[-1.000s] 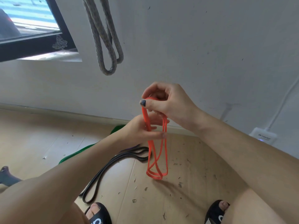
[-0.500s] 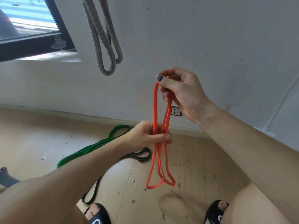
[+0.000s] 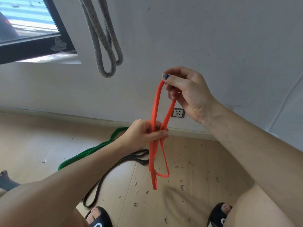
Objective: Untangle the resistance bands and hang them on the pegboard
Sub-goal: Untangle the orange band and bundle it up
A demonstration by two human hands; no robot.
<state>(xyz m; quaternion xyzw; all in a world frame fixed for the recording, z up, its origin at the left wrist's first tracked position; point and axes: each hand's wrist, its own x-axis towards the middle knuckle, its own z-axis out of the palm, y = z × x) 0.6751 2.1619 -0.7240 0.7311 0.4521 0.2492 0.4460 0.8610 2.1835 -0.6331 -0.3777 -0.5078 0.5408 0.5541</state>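
Nearest the camera, two feet show in two black open-toed sandals, the left sandal [image 3: 98,217] and the right sandal [image 3: 218,213], planted on a pale wooden floor [image 3: 196,161] flecked with small dark chips. Above them two bare forearms reach forward. The left hand [image 3: 144,132] has its fingers curled round the middle of one orange band [image 3: 155,112], bunching its strands together; the right hand [image 3: 185,89], higher up, pinches the band's top loop between thumb and fingers. The orange band is flat, smooth and rubbery; below the left hand its strands hang free in a twisted loop, clear of the floor. Beyond, two more bands lie on the floor near the wall: a black band [image 3: 113,169], thin and long, partly hidden behind the left forearm, and a green band [image 3: 91,151] just past it, its end also covered by the arm. On the grey wall sit one socket [image 3: 177,113], a dark window frame [image 3: 32,46], and two loops of a grey braided rope [image 3: 105,40] hanging down.
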